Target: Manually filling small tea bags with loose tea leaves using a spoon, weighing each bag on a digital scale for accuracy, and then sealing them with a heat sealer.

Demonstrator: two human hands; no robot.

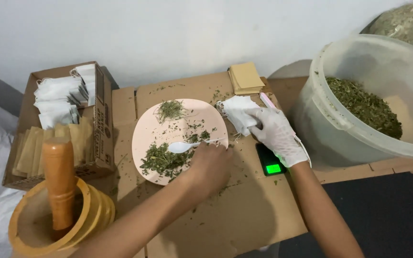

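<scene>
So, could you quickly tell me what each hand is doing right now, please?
Left hand: closed on the white plastic spoon over the pink plate.
Right hand, gloved: holding a white tea bag.

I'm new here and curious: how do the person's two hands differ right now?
The right hand wears a white glove; the left hand is bare. The right hand holds a small white bag over the scale; the left hand holds a white spoon over the pink plate of dried herbs. Both work above the cardboard.
</scene>
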